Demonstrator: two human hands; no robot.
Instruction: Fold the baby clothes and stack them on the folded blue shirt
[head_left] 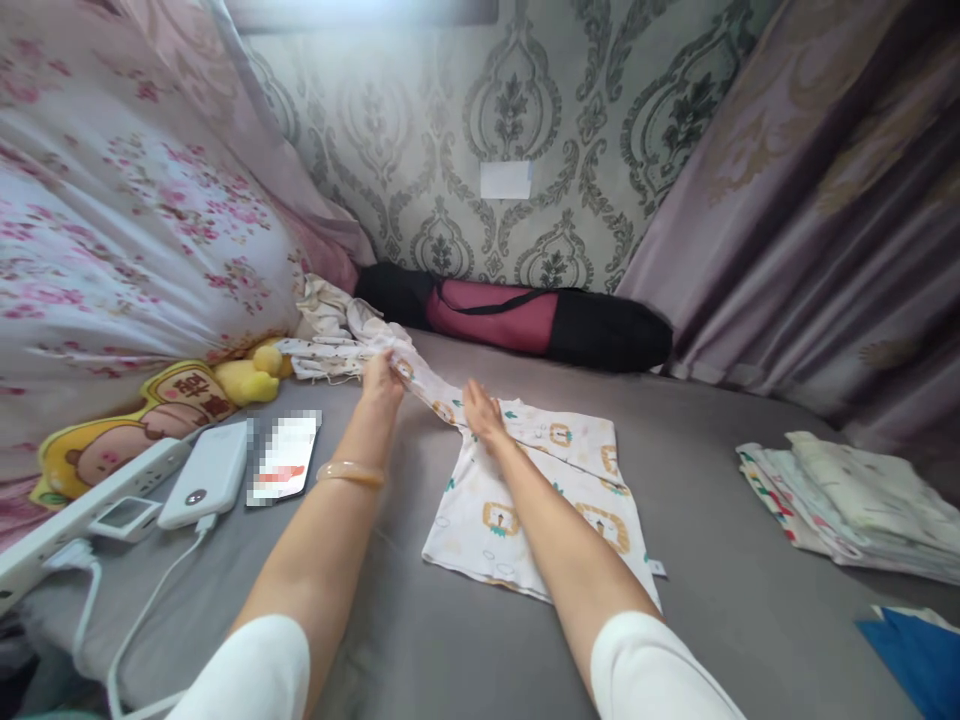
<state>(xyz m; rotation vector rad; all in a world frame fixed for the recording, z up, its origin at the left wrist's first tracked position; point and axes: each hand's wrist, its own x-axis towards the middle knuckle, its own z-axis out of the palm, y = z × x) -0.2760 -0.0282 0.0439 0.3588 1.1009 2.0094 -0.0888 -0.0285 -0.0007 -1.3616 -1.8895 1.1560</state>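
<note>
While the left hand (pixel 382 380) clasps a sleeve (pixel 429 389), the right hand (pixel 482 412) rests uncurled.
It likely steadies the shirt (pixel 487 530) beneath.

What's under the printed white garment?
Grey sheet shows around the garment; whatever lies directly beneath its body is hidden. The right hand and forearm cover part of its top.

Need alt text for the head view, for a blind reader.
The left hand holds the sleeve of a white patterned garment out to the left while the right hand touches the garment near that sleeve. It lies on a gray sheet, with folded cloths to the right and a long black-and-red bag beyond.
</note>
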